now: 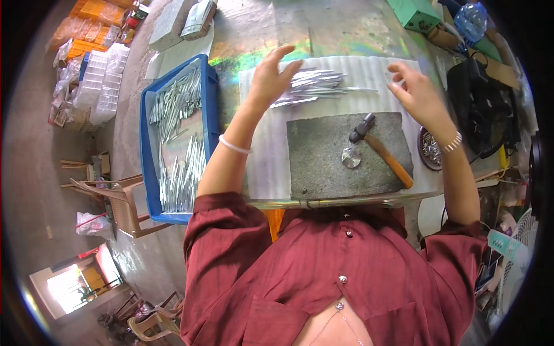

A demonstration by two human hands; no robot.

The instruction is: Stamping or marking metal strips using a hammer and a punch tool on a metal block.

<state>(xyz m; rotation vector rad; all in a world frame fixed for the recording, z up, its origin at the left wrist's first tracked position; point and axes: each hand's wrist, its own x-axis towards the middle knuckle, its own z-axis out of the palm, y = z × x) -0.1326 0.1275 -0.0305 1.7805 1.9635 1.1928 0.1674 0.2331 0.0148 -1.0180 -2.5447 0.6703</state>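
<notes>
A loose pile of thin silvery metal strips lies on a white foam sheet. My left hand is over the pile's left end, thumb and fingers apart, with nothing seen between them. On the other side, my right hand hovers beyond the pile's right end, fingers loosely bent and apart, holding nothing. Nearer to me, a dark grey slab rests on the foam. A hammer with a wooden handle lies across the slab, its metal head beside a small shiny round metal piece.
At the left stands a blue tray holding many metal strips in two heaps. A dark round bowl of small metal parts sits by my right wrist. A black machine and a green box occupy the right side. Grey blocks lie far left.
</notes>
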